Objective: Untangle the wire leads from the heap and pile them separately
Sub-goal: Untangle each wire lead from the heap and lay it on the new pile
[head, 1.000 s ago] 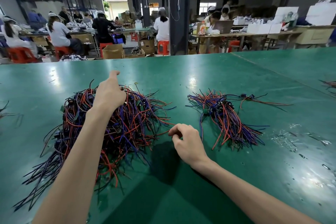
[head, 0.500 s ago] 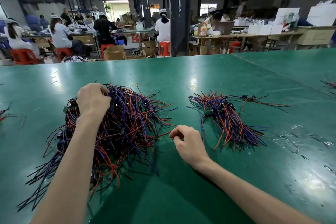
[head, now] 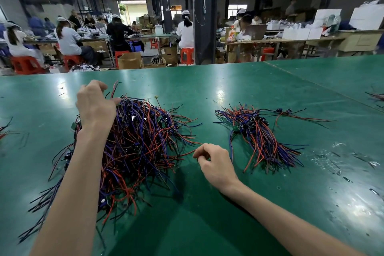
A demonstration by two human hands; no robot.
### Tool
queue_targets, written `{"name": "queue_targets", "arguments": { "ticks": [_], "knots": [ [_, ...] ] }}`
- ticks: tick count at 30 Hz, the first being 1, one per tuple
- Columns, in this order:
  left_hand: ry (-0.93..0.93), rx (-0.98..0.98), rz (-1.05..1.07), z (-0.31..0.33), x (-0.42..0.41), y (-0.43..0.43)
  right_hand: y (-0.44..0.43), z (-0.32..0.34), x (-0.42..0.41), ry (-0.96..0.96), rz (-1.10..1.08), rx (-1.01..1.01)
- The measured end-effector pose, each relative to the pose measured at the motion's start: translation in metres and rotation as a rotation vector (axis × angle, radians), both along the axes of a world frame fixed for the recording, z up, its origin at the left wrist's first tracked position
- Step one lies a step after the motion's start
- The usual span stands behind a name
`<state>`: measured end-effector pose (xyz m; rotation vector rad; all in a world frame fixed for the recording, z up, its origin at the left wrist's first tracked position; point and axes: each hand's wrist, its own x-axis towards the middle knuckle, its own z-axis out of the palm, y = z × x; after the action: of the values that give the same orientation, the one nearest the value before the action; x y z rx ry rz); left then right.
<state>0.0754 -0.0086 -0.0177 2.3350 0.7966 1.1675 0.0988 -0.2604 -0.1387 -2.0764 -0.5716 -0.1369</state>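
Left grip (head: 94, 106) clawed, arm outstretched — right grip (head: 216, 164) loosely curled.

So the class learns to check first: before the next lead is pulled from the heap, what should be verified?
1. Left hand on the heap: ok.
2. Left hand's grip: cannot tell, its back hides what it holds.
3. Right hand free to help: ok, loosely curled on the table, nothing seen in it.
4. Sorted pile lies apart from the heap: ok.
5. Heap loosened: not ok, its wires cross thickly.
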Motion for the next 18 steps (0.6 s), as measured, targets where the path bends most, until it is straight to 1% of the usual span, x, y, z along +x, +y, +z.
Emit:
{"name": "queue_targets", "arguments": {
  "ticks": [3, 8, 10, 12, 13, 15, 18],
  "knots": [
    [-0.016, 0.018, -0.007, 0.002, -0.004, -0.001, 0.000, 0.000, 0.000, 0.002, -0.001, 0.007],
    [-0.033, -0.017, 0.006, 0.017, -0.012, 0.000, -0.001, 0.002, -0.001, -0.009, -0.014, 0.060],
    [-0.101, -0.076, -0.073, 0.025, -0.016, -0.003, -0.001, 0.004, -0.002, -0.021, -0.027, 0.114],
    [-0.232, -0.240, -0.227, 0.035, -0.021, -0.013, -0.002, 0.007, -0.003, -0.045, -0.033, 0.176],
    [-0.311, -0.371, -0.336, 0.042, -0.024, -0.021, -0.002, 0.009, -0.003, -0.046, -0.033, 0.210],
    [-0.427, -0.670, -0.592, 0.054, -0.031, -0.037, -0.004, 0.013, -0.001, 0.013, -0.021, 0.292],
    [-0.440, -1.031, -0.915, 0.063, -0.032, -0.061, -0.010, 0.021, 0.006, 0.155, 0.003, 0.430]
  ]
}}
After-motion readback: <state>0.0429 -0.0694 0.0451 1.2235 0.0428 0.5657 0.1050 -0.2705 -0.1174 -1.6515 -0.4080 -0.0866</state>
